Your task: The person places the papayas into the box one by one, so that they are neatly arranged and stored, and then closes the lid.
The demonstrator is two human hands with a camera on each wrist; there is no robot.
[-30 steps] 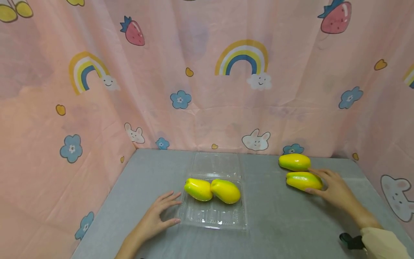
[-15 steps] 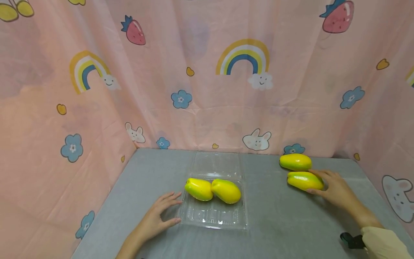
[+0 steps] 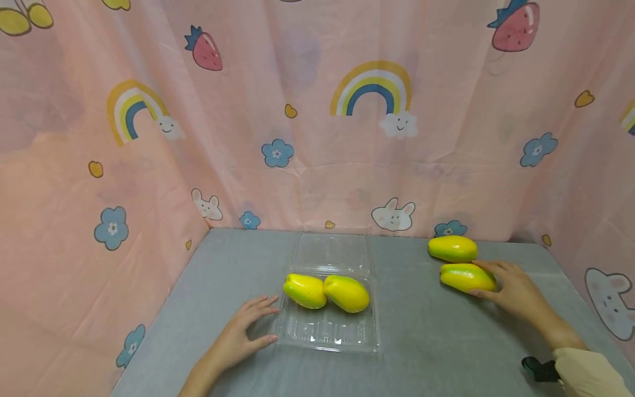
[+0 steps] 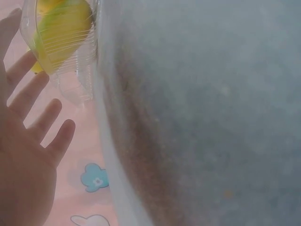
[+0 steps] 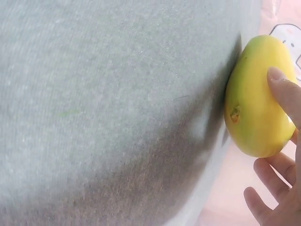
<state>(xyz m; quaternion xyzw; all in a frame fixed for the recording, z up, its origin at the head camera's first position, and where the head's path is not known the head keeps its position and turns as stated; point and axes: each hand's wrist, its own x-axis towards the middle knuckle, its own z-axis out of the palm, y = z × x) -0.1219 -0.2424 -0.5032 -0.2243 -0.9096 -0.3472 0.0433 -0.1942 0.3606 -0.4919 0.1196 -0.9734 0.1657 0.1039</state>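
On the right of the table my right hand (image 3: 513, 289) holds the nearer yellow-green papaya (image 3: 466, 277), which lies on the tabletop. In the right wrist view the thumb presses on this papaya (image 5: 258, 99), and some fingers reach behind it. Just beyond it lies a second papaya (image 3: 452, 248). An open clear plastic clamshell box (image 3: 329, 333) stands mid-table, lid folded back, with a left papaya (image 3: 305, 290) and a right papaya (image 3: 346, 293) side by side in its tray. My left hand (image 3: 243, 328) rests at the box's left edge, fingers spread; contact is unclear.
The grey tabletop (image 3: 416, 342) runs back to a pink printed curtain (image 3: 317, 182), which also closes off both sides. The clear lid (image 3: 331, 252) lies flat behind the tray. A black strap (image 3: 541, 369) shows by the right sleeve (image 3: 587, 370).
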